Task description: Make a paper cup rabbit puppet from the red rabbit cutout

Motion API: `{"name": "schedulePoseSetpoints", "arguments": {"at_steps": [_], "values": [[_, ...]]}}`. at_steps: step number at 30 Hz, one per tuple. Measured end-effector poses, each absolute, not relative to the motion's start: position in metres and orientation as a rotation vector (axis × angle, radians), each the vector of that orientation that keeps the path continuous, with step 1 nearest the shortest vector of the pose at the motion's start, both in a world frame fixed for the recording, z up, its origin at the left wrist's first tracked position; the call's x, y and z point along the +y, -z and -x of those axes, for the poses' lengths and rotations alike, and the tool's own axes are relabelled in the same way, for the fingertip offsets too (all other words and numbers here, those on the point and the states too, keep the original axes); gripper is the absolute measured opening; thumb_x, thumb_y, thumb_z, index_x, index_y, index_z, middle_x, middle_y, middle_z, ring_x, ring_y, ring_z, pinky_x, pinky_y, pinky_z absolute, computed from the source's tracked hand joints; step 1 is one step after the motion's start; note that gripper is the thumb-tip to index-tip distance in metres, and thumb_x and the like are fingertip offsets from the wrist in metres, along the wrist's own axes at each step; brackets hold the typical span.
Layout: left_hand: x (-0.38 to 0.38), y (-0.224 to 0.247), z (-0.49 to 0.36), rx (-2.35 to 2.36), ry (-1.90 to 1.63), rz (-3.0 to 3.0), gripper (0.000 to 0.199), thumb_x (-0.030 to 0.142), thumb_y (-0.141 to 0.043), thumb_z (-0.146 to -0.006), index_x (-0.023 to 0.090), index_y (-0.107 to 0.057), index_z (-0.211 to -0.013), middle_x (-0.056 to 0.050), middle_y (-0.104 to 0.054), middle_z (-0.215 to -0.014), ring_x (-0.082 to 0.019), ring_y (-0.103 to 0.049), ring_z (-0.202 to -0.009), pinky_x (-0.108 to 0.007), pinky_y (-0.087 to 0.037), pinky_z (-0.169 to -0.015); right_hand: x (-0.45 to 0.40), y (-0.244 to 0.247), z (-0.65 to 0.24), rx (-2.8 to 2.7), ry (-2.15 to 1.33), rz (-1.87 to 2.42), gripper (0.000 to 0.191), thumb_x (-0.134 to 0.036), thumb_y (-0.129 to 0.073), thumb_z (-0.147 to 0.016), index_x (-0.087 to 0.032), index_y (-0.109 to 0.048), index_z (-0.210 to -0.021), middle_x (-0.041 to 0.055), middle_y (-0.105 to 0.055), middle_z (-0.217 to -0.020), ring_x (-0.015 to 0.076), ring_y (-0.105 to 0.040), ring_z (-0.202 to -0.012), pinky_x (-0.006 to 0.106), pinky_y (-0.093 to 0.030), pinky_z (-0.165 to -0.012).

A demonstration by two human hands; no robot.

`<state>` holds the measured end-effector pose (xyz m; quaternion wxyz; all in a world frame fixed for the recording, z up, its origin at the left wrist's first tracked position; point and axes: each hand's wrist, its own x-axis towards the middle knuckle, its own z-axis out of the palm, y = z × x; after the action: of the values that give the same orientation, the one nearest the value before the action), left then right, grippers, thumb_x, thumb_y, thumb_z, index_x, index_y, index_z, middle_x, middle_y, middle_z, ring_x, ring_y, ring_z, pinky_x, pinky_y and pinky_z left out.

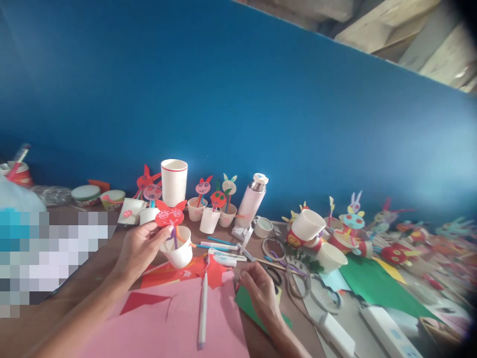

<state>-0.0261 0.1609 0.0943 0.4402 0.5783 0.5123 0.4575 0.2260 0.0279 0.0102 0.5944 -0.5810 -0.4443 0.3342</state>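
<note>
My left hand (143, 246) pinches a red paper rabbit head (170, 214) with a drawn face and two ears. A purple stem runs from the head down into a white paper cup (181, 253), where an orange strip also shows. My right hand (261, 288) hovers by the right edge of a pink paper sheet (175, 328), over a green paper piece (253, 308). Its thumb and forefinger are close together; whatever lies between them is too small to make out. A capped white marker (203, 313) rests on the pink sheet, near red paper scraps (219, 271).
Behind stand finished-looking cup puppets (203, 186), a tall stack of paper cups (174, 184) and a thermos (252, 201). To the right are tape rolls (274, 248), green paper (372, 281), a power strip (391, 330) and more puppets. Another person sits at left, blurred out.
</note>
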Motion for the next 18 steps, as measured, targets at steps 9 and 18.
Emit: {"name": "schedulePoseSetpoints", "arguments": {"at_steps": [9, 18], "values": [[0.167, -0.065, 0.02, 1.28, -1.07, -1.54, 0.039, 0.051, -0.065, -0.071, 0.017, -0.071, -0.09, -0.001, -0.073, -0.073, -0.019, -0.063, -0.072, -0.022, -0.046, -0.064, 0.024, -0.005, -0.219, -1.11, -0.802, 1.409, 0.015, -0.027, -0.057, -0.084, -0.017, -0.056, -0.073, -0.0017, -0.054, -0.067, 0.0146, -0.048, -0.064, 0.026, -0.039, -0.061], [0.169, -0.053, 0.015, 1.264, -1.03, -1.592, 0.041, 0.053, -0.064, -0.07, 0.014, -0.071, -0.081, -0.002, -0.07, -0.067, -0.02, -0.06, -0.068, -0.025, -0.043, -0.06, 0.026, -0.004, -0.219, -1.136, -0.81, 1.421, 0.014, -0.025, -0.055, -0.084, -0.017, -0.055, -0.073, -0.0026, -0.052, -0.066, 0.0136, -0.046, -0.063, 0.025, -0.037, -0.06]]}}
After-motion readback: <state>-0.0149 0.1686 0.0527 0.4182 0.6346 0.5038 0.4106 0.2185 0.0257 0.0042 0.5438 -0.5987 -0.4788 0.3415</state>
